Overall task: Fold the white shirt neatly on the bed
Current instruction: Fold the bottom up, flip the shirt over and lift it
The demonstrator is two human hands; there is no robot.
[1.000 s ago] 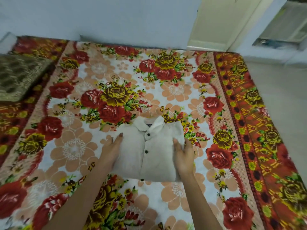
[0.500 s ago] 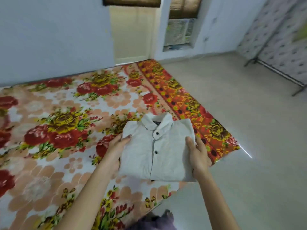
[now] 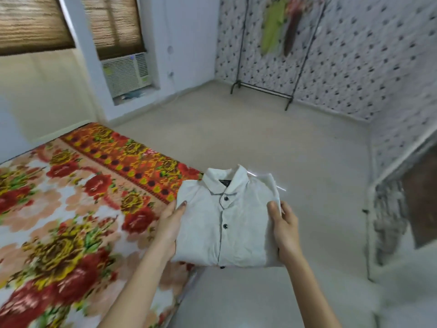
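White shirt [image 3: 224,223], collar label unreadable, held by both hands.

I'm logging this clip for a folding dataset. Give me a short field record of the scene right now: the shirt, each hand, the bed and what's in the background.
shirt: white shirt, folded into a rectangle, collar up, dark buttons showing
shirt position: held in the air past the bed's edge, mostly over the floor
left hand: left hand grips the shirt's left edge
right hand: right hand grips the shirt's right edge
bed: bed with floral cover, at left
background: clothes rack with hanging garments, air conditioner in the wall
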